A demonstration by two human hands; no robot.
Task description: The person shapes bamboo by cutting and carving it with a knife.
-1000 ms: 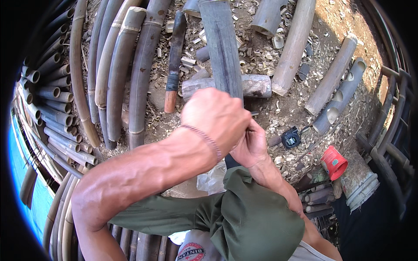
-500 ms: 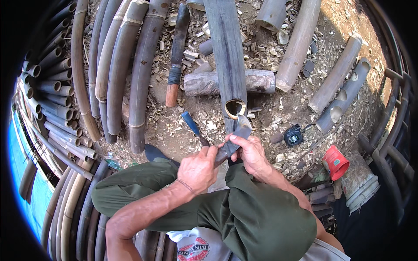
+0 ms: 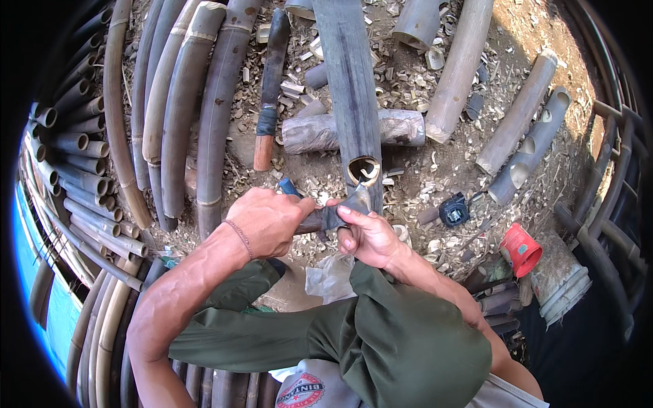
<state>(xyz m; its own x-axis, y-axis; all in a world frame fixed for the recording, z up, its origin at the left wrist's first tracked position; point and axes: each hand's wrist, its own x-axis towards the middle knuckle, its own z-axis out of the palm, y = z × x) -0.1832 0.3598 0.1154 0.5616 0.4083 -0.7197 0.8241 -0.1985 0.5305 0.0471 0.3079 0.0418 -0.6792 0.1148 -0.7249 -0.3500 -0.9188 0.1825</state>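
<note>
A grey bamboo pole (image 3: 348, 88) runs from the top edge toward me, with a cut opening (image 3: 363, 170) near its close end. A pale chip lies in that opening. My left hand (image 3: 269, 221) is closed around the dark handle of a knife (image 3: 357, 199). My right hand (image 3: 371, 239) pinches the same knife near the base of its blade, thumb on top. The blade's tip is at the near rim of the opening. Part of the handle is hidden by my left fingers.
The pole rests across a short log (image 3: 401, 128). A large sheathed-looking blade tool with a wooden handle (image 3: 263, 153) lies left of it. A blue-handled tool (image 3: 288, 186), black tape measure (image 3: 454, 211), red cup (image 3: 521, 249) and whitish bucket (image 3: 561, 285) lie around. Bamboo poles (image 3: 221, 115) and chips cover the ground.
My left hand has swung up and to the left, so the knife handle lies more level. My right hand has shifted slightly left. A pale chip now shows in the opening.
</note>
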